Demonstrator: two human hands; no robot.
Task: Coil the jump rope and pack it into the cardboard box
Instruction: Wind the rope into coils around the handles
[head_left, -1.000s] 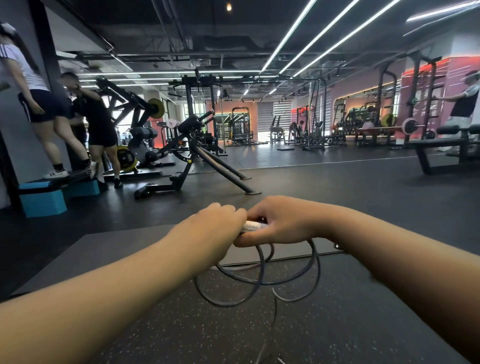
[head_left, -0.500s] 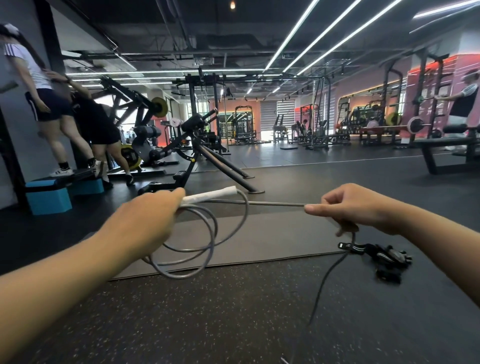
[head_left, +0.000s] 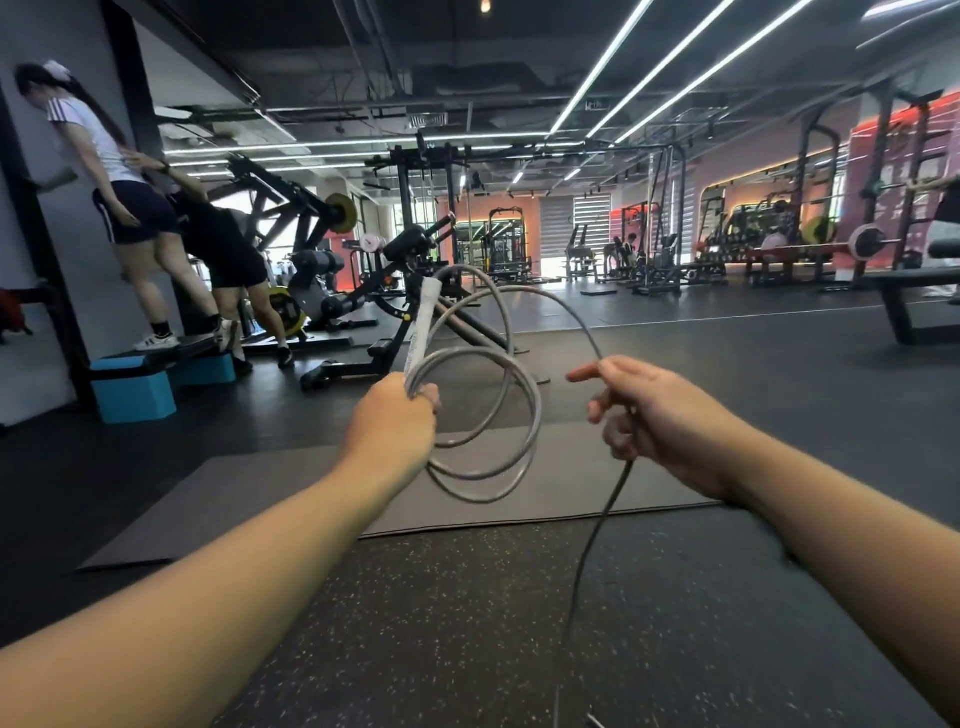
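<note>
My left hand (head_left: 395, 423) grips the white handle (head_left: 423, 325) of the grey jump rope (head_left: 524, 410), which points up, together with several coiled loops hanging beside the fist. A wider loop arcs up and over to my right hand (head_left: 649, 415), which pinches the rope loosely with the index finger stretched out. From the right hand the loose rope (head_left: 592, 551) drops to the floor near the bottom edge. No cardboard box is in view.
A grey mat (head_left: 291, 493) lies on the speckled rubber floor (head_left: 467, 623) in front of me. A black incline bench (head_left: 384, 312) stands behind the hands. Two people stand at blue step blocks (head_left: 140, 389) at left. Racks and a bench (head_left: 904, 291) fill the right.
The left hand has turned the handle from level to upright. The right hand has swung a new rope loop up and in toward the left. The view shifted, and the black straps on the floor left it.
</note>
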